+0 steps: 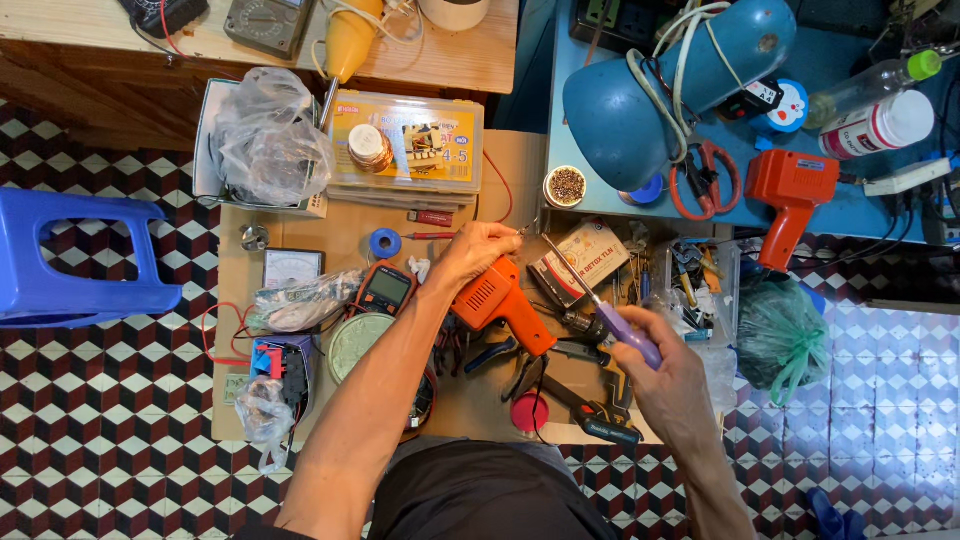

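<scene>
My left hand (478, 250) reaches forward over a cardboard sheet (330, 230) and pinches a small wire or part near a red lead. Just below it lies an orange soldering gun (497, 302). My right hand (665, 378) grips a screwdriver with a purple handle (628, 336); its metal shaft points up and left toward my left fingertips. Pliers and other hand tools (560, 375) lie between my arms.
A multimeter (386, 288), a blue tape roll (385, 242), a clear parts box (408, 145) and a plastic bag (265, 135) sit at the left. A blue stool (75, 255) stands far left. A blue lamp (660, 90), red scissors and a second orange gun (792, 195) rest on the blue table.
</scene>
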A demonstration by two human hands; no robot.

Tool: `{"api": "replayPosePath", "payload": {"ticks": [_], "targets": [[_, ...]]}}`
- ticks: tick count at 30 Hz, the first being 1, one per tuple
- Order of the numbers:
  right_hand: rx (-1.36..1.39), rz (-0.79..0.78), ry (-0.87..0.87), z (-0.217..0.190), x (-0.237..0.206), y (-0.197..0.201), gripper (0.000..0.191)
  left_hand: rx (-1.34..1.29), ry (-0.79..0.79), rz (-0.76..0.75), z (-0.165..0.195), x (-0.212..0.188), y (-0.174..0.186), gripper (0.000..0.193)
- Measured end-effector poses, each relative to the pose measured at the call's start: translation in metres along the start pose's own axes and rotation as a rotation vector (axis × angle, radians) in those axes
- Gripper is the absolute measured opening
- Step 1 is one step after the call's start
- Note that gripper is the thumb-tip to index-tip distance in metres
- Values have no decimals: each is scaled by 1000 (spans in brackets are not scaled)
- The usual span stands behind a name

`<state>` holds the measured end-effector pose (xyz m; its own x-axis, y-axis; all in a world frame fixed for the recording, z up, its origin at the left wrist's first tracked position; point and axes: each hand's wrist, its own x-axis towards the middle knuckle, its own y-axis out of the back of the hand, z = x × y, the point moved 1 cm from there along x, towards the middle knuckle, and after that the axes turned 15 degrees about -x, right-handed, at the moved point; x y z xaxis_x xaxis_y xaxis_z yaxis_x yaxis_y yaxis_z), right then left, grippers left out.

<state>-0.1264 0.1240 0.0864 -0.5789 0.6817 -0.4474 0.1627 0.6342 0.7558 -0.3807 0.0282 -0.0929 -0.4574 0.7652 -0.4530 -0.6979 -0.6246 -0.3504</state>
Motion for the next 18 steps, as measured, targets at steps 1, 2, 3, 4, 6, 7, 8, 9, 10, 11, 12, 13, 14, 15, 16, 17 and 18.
{"api": "replayPosePath", "payload": {"ticks": [1,2,3,4,6,7,8,9,10,11,12,13,14,15,16,17,18], "targets": [[-108,53,76,-7,6,4,42,128,-116,74,-1,-2,-1,31],[-128,61,71,-12,11,7,41,257,-233,151,-3,-7,-3,34],[-148,66,66,-18,16,9,41,387,-348,228,-3,-14,-6,37],[-166,71,61,-24,19,10,40,394,-307,280,-4,-20,-9,32],[-234,121,156,-36,25,12,39,402,-223,383,-8,-30,-19,25],[-270,147,204,-41,27,12,38,467,-272,438,-7,-31,-23,23],[-264,145,244,-45,30,13,37,533,-323,492,-7,-31,-28,21],[-259,145,284,-50,33,12,37,598,-374,545,-8,-31,-30,20],[-254,142,325,-53,36,12,36,644,-440,531,-8,-32,-30,18],[-276,134,303,-56,39,12,36,691,-507,517,-10,-32,-30,15],[-297,126,281,-59,42,10,37,739,-572,503,-11,-32,-29,13],[-317,117,257,-60,44,9,37,685,-513,480,-13,-30,-29,13],[-330,99,245,-62,46,8,36,630,-454,455,-15,-29,-29,13],[-343,82,235,-63,48,6,36,576,-396,430,-16,-29,-29,13],[-355,66,225,-63,50,5,35,569,-406,440,-16,-29,-29,15],[-348,68,226,-63,50,4,35,562,-416,451,-15,-30,-28,17],[-340,71,226,-62,51,3,35,555,-426,460,-13,-31,-27,19]]}}
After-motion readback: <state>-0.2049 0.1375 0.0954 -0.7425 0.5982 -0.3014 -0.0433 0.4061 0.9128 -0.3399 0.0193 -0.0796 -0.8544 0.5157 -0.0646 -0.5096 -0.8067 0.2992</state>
